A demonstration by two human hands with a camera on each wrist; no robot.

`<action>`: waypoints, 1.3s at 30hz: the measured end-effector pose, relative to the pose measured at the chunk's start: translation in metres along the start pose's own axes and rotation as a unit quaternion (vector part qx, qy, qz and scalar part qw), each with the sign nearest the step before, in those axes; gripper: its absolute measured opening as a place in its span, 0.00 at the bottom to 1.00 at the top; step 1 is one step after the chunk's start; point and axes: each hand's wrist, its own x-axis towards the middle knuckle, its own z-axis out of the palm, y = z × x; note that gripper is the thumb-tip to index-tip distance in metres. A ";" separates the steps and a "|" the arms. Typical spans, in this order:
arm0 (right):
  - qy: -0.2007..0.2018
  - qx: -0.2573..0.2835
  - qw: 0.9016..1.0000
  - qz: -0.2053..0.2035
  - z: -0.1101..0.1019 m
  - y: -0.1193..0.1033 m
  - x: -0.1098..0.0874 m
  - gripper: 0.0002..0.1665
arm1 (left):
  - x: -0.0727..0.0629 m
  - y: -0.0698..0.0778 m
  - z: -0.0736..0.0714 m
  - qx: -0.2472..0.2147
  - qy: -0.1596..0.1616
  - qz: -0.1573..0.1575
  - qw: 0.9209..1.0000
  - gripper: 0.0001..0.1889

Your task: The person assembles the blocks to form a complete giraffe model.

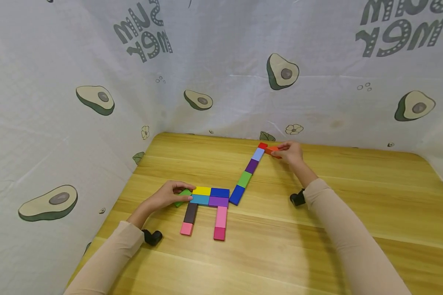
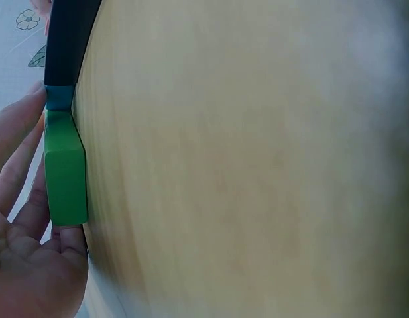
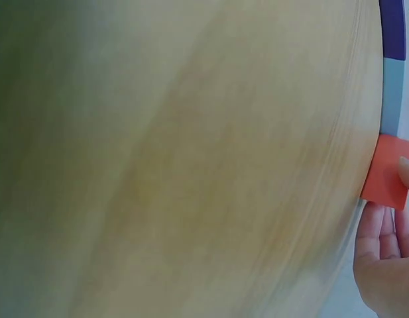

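My right hand (image 1: 291,153) pinches an orange block (image 1: 272,150) by the red block (image 1: 263,145) at the far end of a slanted row. In the right wrist view, thumb and fingers lie on either side of that orange block (image 3: 388,172). My left hand (image 1: 168,194) curls round a light green block (image 1: 183,198), its fingertips right at the yellow block (image 1: 201,191) and the teal block (image 1: 200,199). The left wrist view shows the green block (image 2: 65,175) end-on, the fingers partly hidden behind it.
Blue (image 1: 220,192) and purple (image 1: 218,201) blocks adjoin the yellow and teal ones. Two legs run toward me, one black (image 1: 190,213) and pink, one pink (image 1: 221,216) and magenta. The slanted row holds several blocks, with blue (image 1: 237,195) nearest. A patterned curtain (image 1: 225,106) hangs behind the wooden table (image 1: 266,254).
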 end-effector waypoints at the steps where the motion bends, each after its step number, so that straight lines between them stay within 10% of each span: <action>1: -0.001 0.002 1.000 0.001 0.000 0.000 0.000 0.22 | 0.000 0.000 0.000 0.000 -0.001 0.000 1.000 0.20; 39: -0.035 -0.002 0.998 -0.059 -0.030 0.006 -0.006 0.32 | -0.003 0.001 -0.003 0.013 -0.012 0.006 1.000 0.21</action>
